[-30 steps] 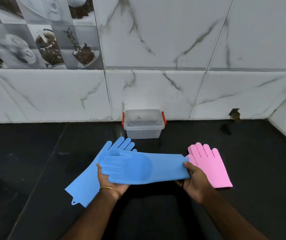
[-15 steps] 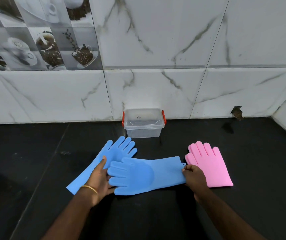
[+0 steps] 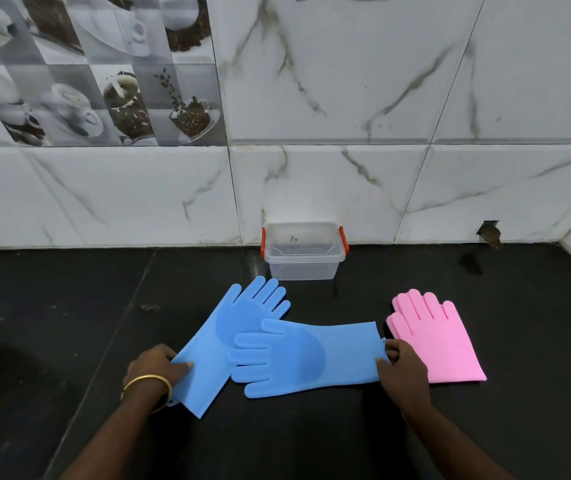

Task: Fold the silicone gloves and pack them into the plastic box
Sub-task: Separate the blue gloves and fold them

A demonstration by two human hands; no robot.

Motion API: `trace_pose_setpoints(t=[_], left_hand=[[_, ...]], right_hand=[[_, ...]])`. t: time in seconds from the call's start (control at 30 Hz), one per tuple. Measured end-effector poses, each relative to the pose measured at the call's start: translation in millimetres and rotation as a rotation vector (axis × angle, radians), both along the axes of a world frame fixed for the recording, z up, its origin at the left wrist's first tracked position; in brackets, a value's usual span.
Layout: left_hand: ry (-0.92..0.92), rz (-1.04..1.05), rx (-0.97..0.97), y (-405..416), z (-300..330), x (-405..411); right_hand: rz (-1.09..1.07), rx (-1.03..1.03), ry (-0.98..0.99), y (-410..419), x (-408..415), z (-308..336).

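Note:
Two blue silicone gloves lie crossed on the black counter. The upper blue glove [image 3: 297, 358] lies flat, fingers pointing left, and my right hand [image 3: 402, 368] pinches its cuff at the right end. Beneath it the lower blue glove [image 3: 225, 327] runs diagonally, fingers toward the box. My left hand [image 3: 157, 367] grips that glove's cuff edge. A pink glove [image 3: 433, 341] lies flat to the right, partly under my right hand. The clear plastic box [image 3: 303, 252], lid on with red latches, stands against the wall behind the gloves.
The black counter [image 3: 69, 323] ends at a white marble-tiled wall [image 3: 381, 133] behind and a side wall at the far right. A small hole in the tile [image 3: 490, 233] sits low on the right.
The upper blue glove came down from my hands to lie flat across the other. My left hand slid out leftward to the lower glove's cuff. My right hand stayed on the cuff.

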State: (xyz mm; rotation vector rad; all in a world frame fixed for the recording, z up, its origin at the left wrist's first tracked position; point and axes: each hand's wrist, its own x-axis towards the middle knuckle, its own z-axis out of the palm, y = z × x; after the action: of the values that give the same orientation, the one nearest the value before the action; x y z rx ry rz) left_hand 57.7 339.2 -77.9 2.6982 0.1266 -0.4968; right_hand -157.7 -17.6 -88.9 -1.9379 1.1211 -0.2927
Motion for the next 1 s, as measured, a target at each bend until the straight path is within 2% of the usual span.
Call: trace_pose_setpoints(t=[0.07, 0.13, 0.27, 0.33, 0.43, 0.5, 0.6, 0.73, 0.93, 1.0], left_hand=[[0.030, -0.007, -0.057, -1.2, 6.7, 5.3], [0.053, 0.065, -0.247, -3.4, 13.1, 11.4], [0.104, 0.151, -0.622, -16.2, 39.8, 14.8], [0.174, 0.155, -0.788, -28.0, 61.4, 13.1], [0.177, 0.116, -0.897, -49.9, 94.3, 12.0], [0.157, 0.087, -0.938, -64.1, 116.1, 11.1], [0.127, 0.033, -0.975, -83.3, 147.5, 12.6], [0.040, -0.014, -0.981, -98.5, 183.9, 22.7], [-0.101, 0.008, -1.099, -113.7, 210.7, 29.7], [-0.220, 0.055, -1.121, -115.6, 208.5, 19.0]], right_hand=[[0.001, -0.008, -0.015, 4.2, -1.0, 1.3], [0.016, -0.041, -0.015, 13.0, -2.3, 2.8], [0.121, -0.403, 0.144, 47.3, -3.6, 10.1], [0.312, -0.411, 0.073, 76.6, 4.6, 23.2], [0.643, -0.358, -0.029, 126.4, 31.7, 55.4], [0.728, -0.390, -0.122, 154.9, 57.4, 82.6], [0.733, -0.388, -0.246, 177.5, 99.1, 121.3], [0.644, -0.382, -0.216, 172.0, 147.3, 161.8], [0.517, -0.094, -0.180, 137.0, 195.4, 211.0], [0.481, -0.030, -0.146, 128.2, 201.5, 221.3]])
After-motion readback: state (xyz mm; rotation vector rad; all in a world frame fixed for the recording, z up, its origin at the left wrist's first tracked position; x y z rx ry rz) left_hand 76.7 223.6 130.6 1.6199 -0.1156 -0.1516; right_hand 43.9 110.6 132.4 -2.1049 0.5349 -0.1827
